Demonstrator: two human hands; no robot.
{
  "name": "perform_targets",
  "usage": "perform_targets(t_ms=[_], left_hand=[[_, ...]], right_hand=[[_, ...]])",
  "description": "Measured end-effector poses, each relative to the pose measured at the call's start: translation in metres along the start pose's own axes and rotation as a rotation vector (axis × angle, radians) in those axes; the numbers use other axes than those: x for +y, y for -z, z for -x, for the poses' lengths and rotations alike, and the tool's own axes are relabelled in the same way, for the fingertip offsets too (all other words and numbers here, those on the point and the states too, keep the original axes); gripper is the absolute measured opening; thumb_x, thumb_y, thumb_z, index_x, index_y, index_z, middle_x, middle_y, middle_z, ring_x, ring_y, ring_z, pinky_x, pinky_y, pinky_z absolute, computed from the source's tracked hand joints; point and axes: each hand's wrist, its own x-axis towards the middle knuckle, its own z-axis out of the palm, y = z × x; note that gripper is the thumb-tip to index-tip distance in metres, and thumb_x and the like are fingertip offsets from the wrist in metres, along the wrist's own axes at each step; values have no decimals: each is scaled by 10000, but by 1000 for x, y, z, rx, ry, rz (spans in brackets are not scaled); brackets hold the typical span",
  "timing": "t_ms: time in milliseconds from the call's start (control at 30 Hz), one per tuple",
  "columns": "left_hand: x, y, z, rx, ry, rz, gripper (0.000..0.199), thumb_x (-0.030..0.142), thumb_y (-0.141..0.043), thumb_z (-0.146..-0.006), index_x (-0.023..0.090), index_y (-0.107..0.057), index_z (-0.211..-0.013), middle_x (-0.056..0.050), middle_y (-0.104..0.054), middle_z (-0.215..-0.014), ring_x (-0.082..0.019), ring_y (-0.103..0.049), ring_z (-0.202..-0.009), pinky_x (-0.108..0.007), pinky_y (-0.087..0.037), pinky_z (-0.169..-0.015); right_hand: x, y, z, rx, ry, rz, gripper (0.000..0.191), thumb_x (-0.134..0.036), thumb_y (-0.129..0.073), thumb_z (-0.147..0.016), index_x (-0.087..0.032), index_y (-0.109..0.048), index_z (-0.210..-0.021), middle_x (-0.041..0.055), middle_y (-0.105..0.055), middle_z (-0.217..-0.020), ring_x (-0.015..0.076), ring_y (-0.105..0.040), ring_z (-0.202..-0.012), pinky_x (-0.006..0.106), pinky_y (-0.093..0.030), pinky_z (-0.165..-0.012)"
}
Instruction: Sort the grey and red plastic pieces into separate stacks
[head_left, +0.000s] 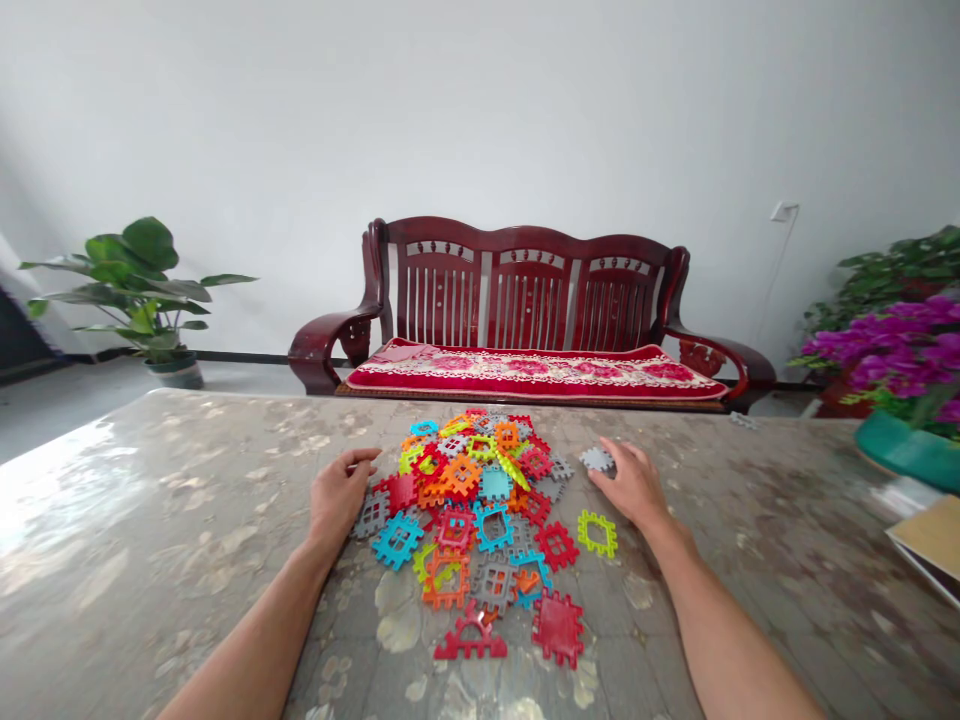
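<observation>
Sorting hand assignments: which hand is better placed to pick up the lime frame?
Likely right: the right hand is near the lime frame, though its fingers are by a pale grey piece; the left hand is across the pile.

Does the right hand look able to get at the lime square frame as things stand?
Likely yes: the lime frame lies beside the pile, close to the right hand, with nothing seen covering it.

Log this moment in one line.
left hand: beside left edge of notched-piece pile | right hand: at pale gray piece, grip unclear | pile: mixed colours, on table | behind: wooden bench
</observation>
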Motion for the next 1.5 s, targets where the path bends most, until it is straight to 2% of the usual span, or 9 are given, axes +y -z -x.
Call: perform_targets(t_ms=[167,400,567,700,900,1033,1233,1367,1500], left_hand=[[5,1,3,-7,22,15,397,333,-481,-771,204,-718,-1063,-37,-751,-798,-153,-624,-550,-219,-419,-473],[14,5,7,3,23,25,367,304,-494,-756,202,-735,-1015,-36,-751,-766,-170,-659,-602,-223,-456,-508],[15,6,7,5,26,18,347,291,-502,-758,216,-737,-1002,-32,-754,-770,-178,-672,-627,-229,-471,-530],[14,5,6,-1,33,-1,355,301,-499,-767,212,-735,-1015,-36,-755,-789,-180,-672,-645,-234,-468,-550],[12,4,6,-6,33,26,374,307,-496,-757,209,-732,-1030,-36,-754,-787,-172,-658,-603,-234,-462,-532],[9,3,5,3,19,23,377,308,-495,-752,209,-733,-1027,-34,-754,-783,-169,-656,-595,-230,-463,-524],[0,1,-1,-11,0,15,382,332,-494,-767,210,-725,-1045,-45,-758,-794,-176,-670,-621,-224,-453,-511],[0,0,-1,-18,9,34,392,337,-488,-771,200,-719,-1057,-49,-756,-806,-176,-676,-640,-220,-446,-506],[5,2,3,-9,5,27,389,325,-490,-759,200,-725,-1043,-43,-753,-800,-174,-666,-628,-227,-452,-522]], right_hand=[[-3,8,7,74,-55,-15,528,-369,-612,-789,-212,-556,-1290,91,-658,-1196,285,-506,-1164,447,-384,-1011],[-1,16,14,48,-35,43,468,-420,-608,-780,-203,-625,-1194,99,-657,-1188,309,-504,-1169,444,-376,-1001],[19,20,10,91,-162,-37,434,-262,-515,-781,-211,-618,-1200,78,-661,-1202,268,-567,-1107,397,-410,-971],[39,22,9,28,-255,-2,498,-204,-517,-719,-201,-633,-1203,89,-663,-1208,273,-592,-1097,387,-437,-951],[55,14,10,-107,-189,8,510,-254,-549,-737,-209,-637,-1237,84,-646,-1262,280,-590,-1136,396,-445,-965],[59,7,8,-122,-189,14,462,-223,-519,-776,-240,-657,-1216,73,-679,-1210,270,-619,-1087,401,-463,-939],[60,-2,0,-70,-179,-15,448,-200,-476,-809,-229,-647,-1223,91,-678,-1204,274,-609,-1093,428,-455,-949],[54,1,0,35,-169,-81,538,-127,-503,-706,-206,-633,-1222,96,-636,-1239,263,-566,-1140,407,-422,-1002],[35,14,9,84,-164,-147,551,-145,-517,-675,-229,-609,-1212,56,-609,-1179,200,-609,-952,330,-475,-883]])
